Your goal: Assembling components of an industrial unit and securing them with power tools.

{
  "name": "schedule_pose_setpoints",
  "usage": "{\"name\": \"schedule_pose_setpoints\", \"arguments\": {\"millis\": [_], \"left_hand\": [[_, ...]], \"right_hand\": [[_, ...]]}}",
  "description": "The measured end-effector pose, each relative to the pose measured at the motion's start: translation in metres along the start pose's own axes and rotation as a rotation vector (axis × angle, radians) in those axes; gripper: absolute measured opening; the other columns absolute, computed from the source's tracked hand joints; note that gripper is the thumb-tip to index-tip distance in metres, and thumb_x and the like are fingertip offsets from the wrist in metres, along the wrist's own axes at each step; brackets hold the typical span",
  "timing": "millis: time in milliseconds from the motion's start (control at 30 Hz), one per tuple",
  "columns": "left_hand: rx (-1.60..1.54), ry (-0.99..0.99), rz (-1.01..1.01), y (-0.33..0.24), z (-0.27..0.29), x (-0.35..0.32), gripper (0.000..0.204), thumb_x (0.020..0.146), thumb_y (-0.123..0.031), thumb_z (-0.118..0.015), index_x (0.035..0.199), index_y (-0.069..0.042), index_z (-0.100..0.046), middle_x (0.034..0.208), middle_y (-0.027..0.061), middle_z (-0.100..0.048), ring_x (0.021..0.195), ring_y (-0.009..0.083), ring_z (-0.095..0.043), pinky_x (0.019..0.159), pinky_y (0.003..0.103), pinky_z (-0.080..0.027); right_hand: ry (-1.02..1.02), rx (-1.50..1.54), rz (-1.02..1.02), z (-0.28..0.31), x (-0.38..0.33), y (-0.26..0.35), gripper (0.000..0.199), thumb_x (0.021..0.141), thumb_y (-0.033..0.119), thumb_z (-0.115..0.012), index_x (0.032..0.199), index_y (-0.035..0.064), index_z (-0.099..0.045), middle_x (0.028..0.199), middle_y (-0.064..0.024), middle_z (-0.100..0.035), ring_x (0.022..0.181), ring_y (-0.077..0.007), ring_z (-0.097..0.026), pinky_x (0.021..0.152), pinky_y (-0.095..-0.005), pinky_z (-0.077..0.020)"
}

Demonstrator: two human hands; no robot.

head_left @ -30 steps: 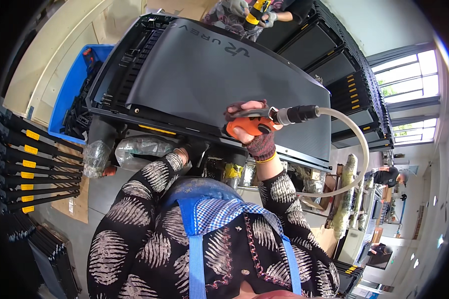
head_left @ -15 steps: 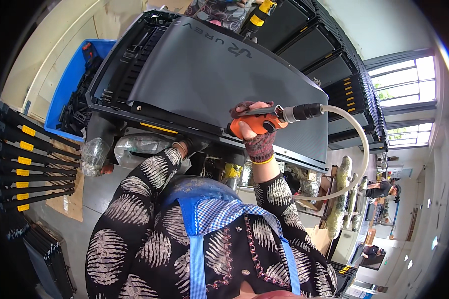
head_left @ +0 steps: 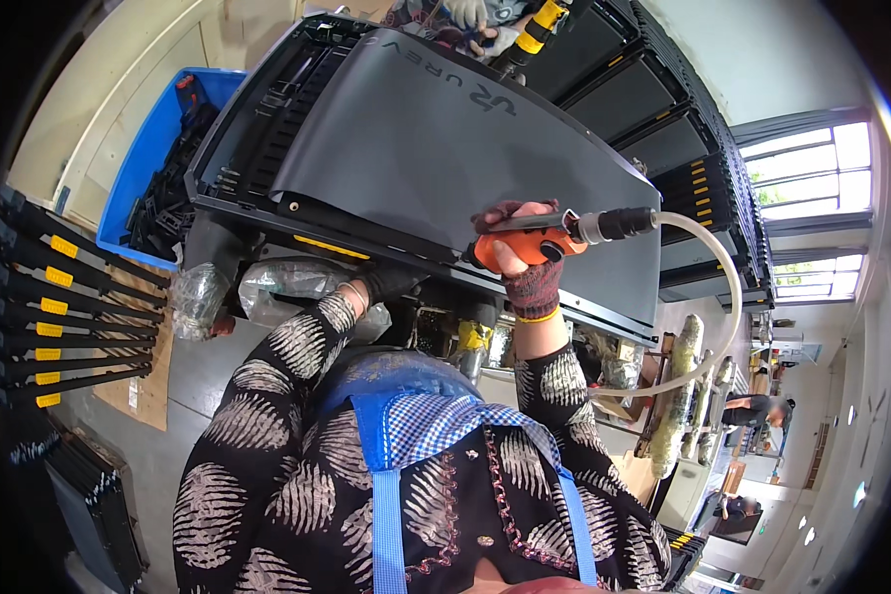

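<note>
ambient light: bright. daylight enters through the windows point(head_left: 812, 170) at right; panes are overexposed. a soft sheen lies on the dark belt point(head_left: 406, 163); the space beneath is in shadow. center: sharp. fisheye distortion bends straight edges; the rim falls to black.

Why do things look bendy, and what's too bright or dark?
Head view: the fisheye lens bows the stacked dark panels near the rim; also in the head view, the windows glare white, the orange tool looks fairly sharp, and the left hand is dim.
</note>
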State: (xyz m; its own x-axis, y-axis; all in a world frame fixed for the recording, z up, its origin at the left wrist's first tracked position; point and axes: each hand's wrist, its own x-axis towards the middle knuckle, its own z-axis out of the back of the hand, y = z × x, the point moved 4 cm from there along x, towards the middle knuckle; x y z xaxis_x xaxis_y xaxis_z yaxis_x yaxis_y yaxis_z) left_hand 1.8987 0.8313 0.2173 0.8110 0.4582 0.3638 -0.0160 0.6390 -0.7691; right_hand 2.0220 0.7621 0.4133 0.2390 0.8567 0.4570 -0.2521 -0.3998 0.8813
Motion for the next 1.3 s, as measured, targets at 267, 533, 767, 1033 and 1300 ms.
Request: {"name": "schedule_pose_setpoints", "arguments": {"millis": [267, 533, 767, 1033, 1300], "left_hand": [[-0.223, 0.327, 0.508, 0.049, -0.013, -0.060, 0.051, 0.090, -0.050, -0.046, 0.113, -0.007, -0.061, 0.117, 0.0178, -0.060, 0.111, 0.0326, -0.055, 0.094, 0.041, -0.042], [0.314, 0.611, 0.473, 0.014, -0.019, -0.076, 0.041, 0.090, -0.041, -0.048, 0.086, -0.008, -0.070, 0.086, 0.0180, -0.067, 0.080, 0.0365, -0.064, 0.072, 0.045, -0.050], [0.432, 0.726, 0.288, -0.015, -0.079, -0.050, 0.029, 0.084, -0.027, -0.049, 0.083, -0.008, -0.071, 0.088, 0.0166, -0.068, 0.086, 0.0321, -0.066, 0.074, 0.044, -0.051], [0.416, 0.731, 0.318, -0.005, -0.080, -0.045, 0.026, 0.084, -0.018, -0.047, 0.092, -0.007, -0.069, 0.090, 0.0157, -0.068, 0.088, 0.0306, -0.066, 0.074, 0.041, -0.052], [-0.790, 0.586, 0.777, -0.020, -0.056, -0.056, 0.019, 0.092, -0.011, -0.049, 0.105, -0.003, -0.059, 0.086, 0.0035, -0.063, 0.078, 0.0164, -0.062, 0.074, 0.028, -0.051]], "right_hand": [[-0.150, 0.110, -0.130, -0.003, 0.012, 0.010, 0.043, 0.068, 0.003, -0.068, 0.107, 0.0059, -0.050, 0.102, -0.0159, -0.061, 0.094, -0.0285, -0.061, 0.084, -0.0430, -0.0507], [-0.243, -0.082, 0.076, -0.003, -0.019, 0.032, 0.044, 0.068, 0.010, -0.071, 0.107, 0.0033, -0.050, 0.106, -0.0163, -0.060, 0.099, -0.0289, -0.060, 0.087, -0.0428, -0.0494], [-0.357, -0.145, -0.011, 0.005, -0.018, 0.077, 0.051, 0.064, 0.020, -0.077, 0.104, 0.0038, -0.050, 0.108, -0.0210, -0.058, 0.098, -0.0320, -0.060, 0.087, -0.0440, -0.0496], [-0.586, -0.175, 0.127, 0.045, -0.166, 0.123, 0.045, 0.063, 0.018, -0.076, 0.096, 0.0080, -0.047, 0.107, -0.0213, -0.057, 0.087, -0.0376, -0.061, 0.084, -0.0492, -0.0504], [-0.895, -0.022, 0.154, 0.060, -0.264, 0.135, 0.042, 0.066, 0.012, -0.074, 0.101, 0.0132, -0.050, 0.101, -0.0097, -0.059, 0.092, -0.0277, -0.061, 0.087, -0.0543, -0.0473]]}}
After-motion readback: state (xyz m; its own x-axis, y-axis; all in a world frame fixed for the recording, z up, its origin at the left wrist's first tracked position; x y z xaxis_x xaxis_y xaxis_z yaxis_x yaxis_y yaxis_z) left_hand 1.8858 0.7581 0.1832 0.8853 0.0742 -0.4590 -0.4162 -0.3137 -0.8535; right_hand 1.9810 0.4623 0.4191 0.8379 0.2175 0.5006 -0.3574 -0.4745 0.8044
